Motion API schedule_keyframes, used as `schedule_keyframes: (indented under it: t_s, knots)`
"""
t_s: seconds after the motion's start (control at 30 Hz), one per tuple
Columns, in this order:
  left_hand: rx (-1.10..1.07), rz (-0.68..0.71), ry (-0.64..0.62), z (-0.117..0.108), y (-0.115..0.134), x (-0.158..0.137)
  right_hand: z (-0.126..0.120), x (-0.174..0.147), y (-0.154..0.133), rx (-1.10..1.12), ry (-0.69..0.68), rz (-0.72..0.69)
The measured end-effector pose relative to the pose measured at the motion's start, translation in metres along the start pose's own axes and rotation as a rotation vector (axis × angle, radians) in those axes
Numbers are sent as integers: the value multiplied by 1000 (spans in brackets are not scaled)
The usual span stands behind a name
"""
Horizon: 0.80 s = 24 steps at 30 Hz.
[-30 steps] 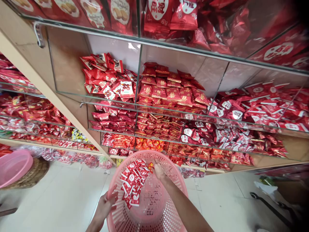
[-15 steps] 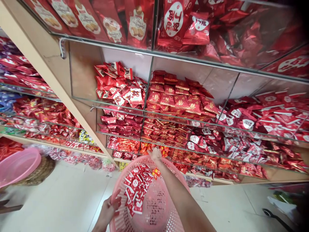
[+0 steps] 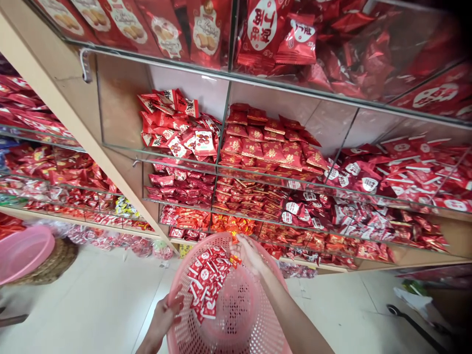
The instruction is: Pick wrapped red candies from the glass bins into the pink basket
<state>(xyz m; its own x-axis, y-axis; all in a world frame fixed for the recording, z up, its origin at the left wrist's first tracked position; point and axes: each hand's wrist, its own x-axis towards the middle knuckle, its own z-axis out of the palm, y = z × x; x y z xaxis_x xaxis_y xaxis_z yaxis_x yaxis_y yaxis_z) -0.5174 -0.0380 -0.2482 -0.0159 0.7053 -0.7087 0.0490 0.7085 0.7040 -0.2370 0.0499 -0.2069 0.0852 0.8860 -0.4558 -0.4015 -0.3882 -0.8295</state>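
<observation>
In the head view a pink perforated plastic basket (image 3: pixel 175 275) is tilted below the shelves. My left hand (image 3: pixel 164 317) is closed around its left rim, thumb outside and fingers inside. Red-and-white candy packets (image 3: pixel 207 282) lie heaped along the basket's left side. My right hand (image 3: pixel 250 254) is over the basket's far edge, its fingers closed on a small orange candy packet (image 3: pixel 234 238) at the fingertips. More orange candy packets (image 3: pixel 234 260) show just below that hand; whether they lie on the heap or are falling, I cannot tell.
Glass-fronted shelves hold red candy packets (image 3: pixel 258 142) and, just beyond the basket, orange candies (image 3: pixel 230 223). A wooden upright (image 3: pixel 70 113) slants down on the left. A pink basin (image 3: pixel 27 253) rests on a woven basket (image 3: pixel 64 263). A black handle (image 3: pixel 416 329) lies at lower right.
My right hand has drawn back from the orange candies on the shelf to above the basket. My left hand keeps its hold on the rim. The view has shifted slightly.
</observation>
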Motion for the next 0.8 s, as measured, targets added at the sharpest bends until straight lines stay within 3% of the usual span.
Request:
schedule_keyframes:
  t_s: [0.07,0.13,0.47,0.57,0.73,0.8]
  knots:
    - [1,4,-6,-1,-2,3,2,-19,1,275,-116,73]
    - [3,-1,-14,-2,-4,5,6,-34,0,382,-185,100]
    - [-3,13,-4,0,0,0,25,-70,0,453,-193,128]
    - [-6,14,5,0,1,-1,26,-78,-1,360,-125,18]
    - [-14,14,21,1,1,1,27,-95,-2,-134,1,-353]
    - [-22,20,18,1,0,1,29,-101,-2,-241,11,-441]
